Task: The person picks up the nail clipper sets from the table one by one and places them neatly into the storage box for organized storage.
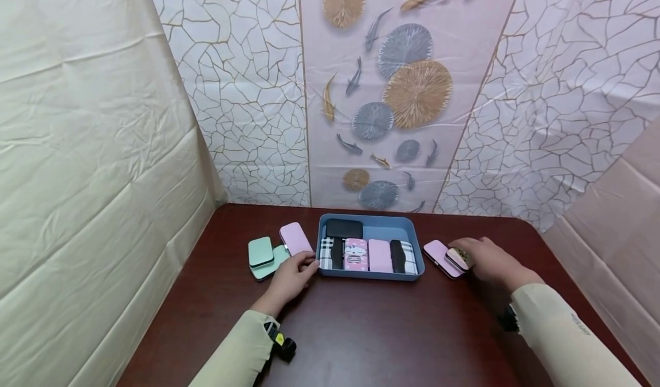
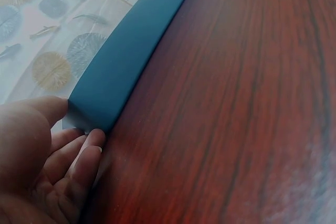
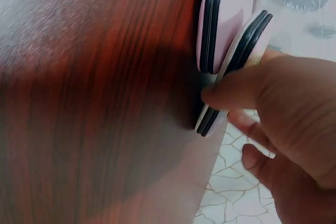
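Observation:
At the front left corner of a blue tray point(image 1: 368, 276), my left hand point(image 1: 290, 278) holds the corner between thumb and curled fingers. My right hand point(image 1: 490, 262) pinches a small patterned case point(image 1: 458, 258) with a dark edge. That case is tilted and overlaps a pink case point(image 3: 228, 22) lying on the table to the tray's right. Inside the tray stand a black case point(image 1: 344, 229), two plaid cases with black flaps point(image 1: 409, 257), a pink cartoon case point(image 1: 356, 254) and a plain pink case point(image 1: 380, 255).
Left of the tray, a mint green case point(image 1: 260, 251) lies partly over another green case point(image 1: 264, 272). A pink case point(image 1: 295, 238) lies beside them, close to the left hand. Patterned cloth point(image 1: 381, 89) hangs behind the dark wooden table point(image 1: 371, 329).

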Tool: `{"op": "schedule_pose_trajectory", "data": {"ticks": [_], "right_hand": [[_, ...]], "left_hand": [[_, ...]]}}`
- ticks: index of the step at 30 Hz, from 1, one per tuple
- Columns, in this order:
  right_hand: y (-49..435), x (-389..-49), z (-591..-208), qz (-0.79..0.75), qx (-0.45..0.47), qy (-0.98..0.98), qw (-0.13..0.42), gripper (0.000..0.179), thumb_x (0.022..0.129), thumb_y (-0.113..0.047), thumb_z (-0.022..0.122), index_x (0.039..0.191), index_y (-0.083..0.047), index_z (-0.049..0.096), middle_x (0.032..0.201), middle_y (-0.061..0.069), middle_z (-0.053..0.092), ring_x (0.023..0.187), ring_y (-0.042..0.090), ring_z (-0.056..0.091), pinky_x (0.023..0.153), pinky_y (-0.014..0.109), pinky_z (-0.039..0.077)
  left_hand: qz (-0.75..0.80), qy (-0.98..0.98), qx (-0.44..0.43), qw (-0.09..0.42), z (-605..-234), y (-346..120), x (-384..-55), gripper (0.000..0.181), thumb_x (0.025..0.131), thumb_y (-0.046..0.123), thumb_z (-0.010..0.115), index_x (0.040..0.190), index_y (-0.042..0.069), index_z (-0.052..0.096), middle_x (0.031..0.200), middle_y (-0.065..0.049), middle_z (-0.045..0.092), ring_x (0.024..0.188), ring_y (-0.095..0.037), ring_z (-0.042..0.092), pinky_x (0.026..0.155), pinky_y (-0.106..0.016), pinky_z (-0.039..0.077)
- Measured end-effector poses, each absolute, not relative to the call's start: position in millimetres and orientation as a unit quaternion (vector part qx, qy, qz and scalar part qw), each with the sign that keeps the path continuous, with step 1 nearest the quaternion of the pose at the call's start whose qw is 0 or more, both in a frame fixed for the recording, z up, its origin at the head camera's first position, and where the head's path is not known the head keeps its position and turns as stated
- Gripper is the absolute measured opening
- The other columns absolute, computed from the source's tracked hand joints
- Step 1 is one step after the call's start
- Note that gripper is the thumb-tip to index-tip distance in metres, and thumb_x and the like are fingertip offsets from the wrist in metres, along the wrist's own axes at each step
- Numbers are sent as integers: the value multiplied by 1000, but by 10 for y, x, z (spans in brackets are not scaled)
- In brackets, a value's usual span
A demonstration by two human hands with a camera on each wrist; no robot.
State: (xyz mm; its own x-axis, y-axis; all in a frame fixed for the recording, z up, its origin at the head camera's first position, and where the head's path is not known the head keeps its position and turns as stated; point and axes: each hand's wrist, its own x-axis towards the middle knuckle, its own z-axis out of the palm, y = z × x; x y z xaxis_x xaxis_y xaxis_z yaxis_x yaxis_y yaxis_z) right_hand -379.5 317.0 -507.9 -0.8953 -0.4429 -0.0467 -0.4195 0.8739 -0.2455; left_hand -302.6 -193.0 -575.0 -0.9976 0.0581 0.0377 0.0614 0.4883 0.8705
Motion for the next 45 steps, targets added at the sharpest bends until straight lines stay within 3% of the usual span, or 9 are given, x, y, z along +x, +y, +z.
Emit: {"op": "schedule_pose_trajectory", "data": {"ticks": [6,10,16,24,27,30,36,45], "right_hand": [[3210,-3800,-5071,-82,-243,966,17,51,86,-12,89,134,-9,73,130,14,71,117,40,60,95,64,56],[3202,-3830,-5073,-96,-236,967,23,47,89,-26,90,130,-10,74,126,13,70,112,36,60,93,61,56],[3266,-3813,-5098,-138,-229,962,60,55,89,-25,91,137,-8,69,129,19,65,115,40,61,96,64,54],[3498,-3805,-5144,-197,-251,944,87,61,92,1,83,146,-18,64,137,23,65,116,42,63,99,72,53],[3612,-3861,-5208,-205,-276,936,73,55,95,-4,82,144,-21,64,131,20,68,110,39,65,93,65,57],[3624,-3841,-5180,-202,-268,939,73,48,95,-9,85,138,-15,64,121,16,70,101,33,65,86,58,58],[3464,-3747,-5034,-190,-205,956,92,46,94,-19,89,129,-5,63,94,1,63,84,19,57,74,41,49],[3213,-3754,-4938,-159,-216,962,47,45,96,-30,88,127,-8,64,85,-3,58,74,15,54,65,37,44]], "left_hand": [[-504,-863,-41,6,-5725,-1932,-3014,38,111,32,70,142,10,72,128,-9,77,83,-13,72,71,-33,62],[-505,-863,-36,10,-5717,-1936,-3024,37,111,32,70,141,11,72,127,-8,77,83,-14,73,71,-33,62],[-508,-861,-37,4,-5718,-1920,-3034,39,111,33,70,143,11,71,129,-8,76,91,-14,73,72,-33,62],[-507,-861,-34,6,-5699,-1900,-3023,39,110,33,71,142,11,71,129,-8,76,89,-15,73,72,-34,62],[-506,-862,-35,7,-5697,-1901,-3020,39,111,33,70,143,11,71,129,-8,76,88,-15,73,72,-34,62],[-508,-861,-37,3,-5703,-1902,-3017,39,111,33,70,143,11,71,130,-9,76,87,-14,73,72,-33,62],[-508,-861,-36,3,-5715,-1910,-3015,39,111,34,70,143,11,71,129,-8,76,85,-14,72,71,-33,62],[-514,-857,-39,7,-5732,-1914,-3015,39,110,34,70,142,11,72,129,-9,76,87,-14,73,70,-33,62]]}}
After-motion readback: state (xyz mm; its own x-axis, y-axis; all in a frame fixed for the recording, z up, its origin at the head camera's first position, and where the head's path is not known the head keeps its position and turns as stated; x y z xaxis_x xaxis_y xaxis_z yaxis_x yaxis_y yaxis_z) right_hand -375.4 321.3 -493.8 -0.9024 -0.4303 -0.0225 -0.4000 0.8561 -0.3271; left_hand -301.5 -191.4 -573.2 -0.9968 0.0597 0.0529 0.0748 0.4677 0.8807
